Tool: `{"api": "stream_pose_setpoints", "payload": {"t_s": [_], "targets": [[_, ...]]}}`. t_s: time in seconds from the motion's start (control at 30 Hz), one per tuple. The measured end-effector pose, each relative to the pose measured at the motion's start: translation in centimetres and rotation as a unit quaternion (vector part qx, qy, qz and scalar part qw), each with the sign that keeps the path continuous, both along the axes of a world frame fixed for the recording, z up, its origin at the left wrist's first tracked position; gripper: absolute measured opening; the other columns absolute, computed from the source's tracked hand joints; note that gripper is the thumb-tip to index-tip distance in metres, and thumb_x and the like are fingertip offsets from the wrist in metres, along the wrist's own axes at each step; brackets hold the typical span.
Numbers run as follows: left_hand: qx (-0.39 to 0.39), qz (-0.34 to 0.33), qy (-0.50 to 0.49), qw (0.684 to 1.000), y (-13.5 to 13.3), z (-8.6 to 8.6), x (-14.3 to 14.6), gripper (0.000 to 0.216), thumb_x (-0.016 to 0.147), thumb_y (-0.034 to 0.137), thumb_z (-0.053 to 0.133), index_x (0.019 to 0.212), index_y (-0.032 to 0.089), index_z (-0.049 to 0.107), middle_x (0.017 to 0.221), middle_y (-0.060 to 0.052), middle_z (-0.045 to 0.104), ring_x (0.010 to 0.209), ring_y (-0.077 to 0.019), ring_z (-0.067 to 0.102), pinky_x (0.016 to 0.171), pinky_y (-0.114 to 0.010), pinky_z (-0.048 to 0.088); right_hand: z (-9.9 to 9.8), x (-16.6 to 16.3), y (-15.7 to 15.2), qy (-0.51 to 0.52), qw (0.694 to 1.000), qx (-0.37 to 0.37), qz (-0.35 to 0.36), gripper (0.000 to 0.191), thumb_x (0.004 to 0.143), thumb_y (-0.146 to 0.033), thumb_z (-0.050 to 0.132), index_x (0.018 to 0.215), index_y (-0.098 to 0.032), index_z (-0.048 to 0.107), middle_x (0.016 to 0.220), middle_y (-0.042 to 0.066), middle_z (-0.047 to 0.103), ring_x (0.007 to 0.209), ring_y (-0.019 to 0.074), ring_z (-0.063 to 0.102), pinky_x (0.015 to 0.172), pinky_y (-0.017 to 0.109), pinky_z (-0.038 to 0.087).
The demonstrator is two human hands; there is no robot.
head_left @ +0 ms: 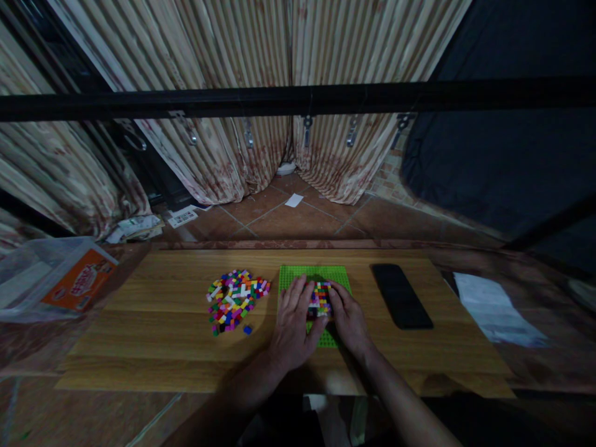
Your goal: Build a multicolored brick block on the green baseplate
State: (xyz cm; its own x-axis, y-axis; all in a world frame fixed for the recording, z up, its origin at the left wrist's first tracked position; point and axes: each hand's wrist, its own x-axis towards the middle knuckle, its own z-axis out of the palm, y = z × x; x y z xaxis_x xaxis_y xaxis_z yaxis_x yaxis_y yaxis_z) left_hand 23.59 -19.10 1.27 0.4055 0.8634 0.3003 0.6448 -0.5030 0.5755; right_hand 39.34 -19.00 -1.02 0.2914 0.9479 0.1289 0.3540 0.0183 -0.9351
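A block of many-coloured toy bricks (321, 295) sits on a green studded baseplate (315, 270) near the middle of the wooden table. My left hand (295, 320) wraps its left side, fingers close together over the far corner and thumb along the near edge. On the other side, my right hand (348, 315) curls its fingers against the block's right edge. The hands hide the block's sides and much of the baseplate. Left of the baseplate lies a loose heap of small coloured bricks (235, 299), with a single blue brick (248, 329) just apart from it.
A black phone (401, 297) lies right of the baseplate on the wooden table (158, 310). A clear plastic box (51, 273) with an orange label stands past the left end. White paper (496, 310) lies beyond the right end. A black rail with hooks crosses above.
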Motion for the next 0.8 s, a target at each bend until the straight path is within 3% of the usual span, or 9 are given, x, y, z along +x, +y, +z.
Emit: {"api": "stream_pose_setpoints", "payload": {"t_s": [0.13, 0.27, 0.4, 0.57, 0.8], "targets": [[0.032, -0.052, 0.128, 0.99, -0.1, 0.9, -0.2, 0.069, 0.092, 0.046, 0.048, 0.151, 0.018, 0.026, 0.157, -0.013, 0.031, 0.148, -0.0293, 0.021, 0.119, -0.059, 0.014, 0.0, 0.0, 0.0, -0.008, 1.0, 0.002, 0.005, 0.05, 0.094, -0.053, 0.041, 0.122, -0.019, 0.064, 0.123, 0.013, 0.067, 0.111, 0.0262, 0.063, 0.101, 0.046, 0.045], [0.026, -0.068, 0.185, 0.98, 0.0, 1.3, -0.3, 0.076, 0.089, 0.045, 0.051, 0.152, 0.015, 0.022, 0.159, -0.013, 0.028, 0.148, -0.0295, 0.02, 0.119, -0.057, 0.018, -0.1, 0.0, -0.1, -0.013, 1.0, 0.005, 0.007, 0.05, 0.095, -0.053, 0.04, 0.123, -0.018, 0.063, 0.124, 0.013, 0.066, 0.112, 0.0261, 0.062, 0.102, 0.046, 0.045], [0.022, -0.073, 0.21, 0.975, 0.0, 1.5, -0.3, 0.081, 0.087, 0.045, 0.054, 0.153, 0.013, 0.019, 0.16, -0.014, 0.025, 0.149, -0.0298, 0.017, 0.118, -0.054, 0.022, -0.2, -0.1, -0.1, -0.019, 1.0, 0.015, 0.006, 0.05, 0.096, -0.052, 0.039, 0.123, -0.018, 0.063, 0.125, 0.013, 0.065, 0.115, 0.0254, 0.061, 0.104, 0.046, 0.044], [0.011, -0.076, 0.223, 0.972, 0.0, 1.8, -0.2, 0.085, 0.084, 0.044, 0.057, 0.153, 0.013, 0.017, 0.16, -0.016, 0.023, 0.149, -0.0308, 0.016, 0.118, -0.059, 0.014, 0.0, -0.5, -0.1, -0.031, 0.999, 0.02, -0.006, 0.05, 0.096, -0.051, 0.038, 0.122, -0.017, 0.063, 0.123, 0.015, 0.066, 0.113, 0.0255, 0.061, 0.104, 0.046, 0.044], [-0.034, -0.091, 0.218, 0.971, -0.1, 3.9, -0.4, 0.085, 0.084, 0.055, 0.054, 0.152, 0.015, 0.023, 0.157, -0.018, 0.028, 0.147, -0.0343, 0.021, 0.116, -0.067, 0.007, 0.1, -0.5, -0.1, -0.022, 0.999, 0.038, 0.001, 0.049, 0.097, -0.051, 0.038, 0.121, -0.019, 0.064, 0.123, 0.013, 0.067, 0.114, 0.0244, 0.062, 0.104, 0.045, 0.044]]}}
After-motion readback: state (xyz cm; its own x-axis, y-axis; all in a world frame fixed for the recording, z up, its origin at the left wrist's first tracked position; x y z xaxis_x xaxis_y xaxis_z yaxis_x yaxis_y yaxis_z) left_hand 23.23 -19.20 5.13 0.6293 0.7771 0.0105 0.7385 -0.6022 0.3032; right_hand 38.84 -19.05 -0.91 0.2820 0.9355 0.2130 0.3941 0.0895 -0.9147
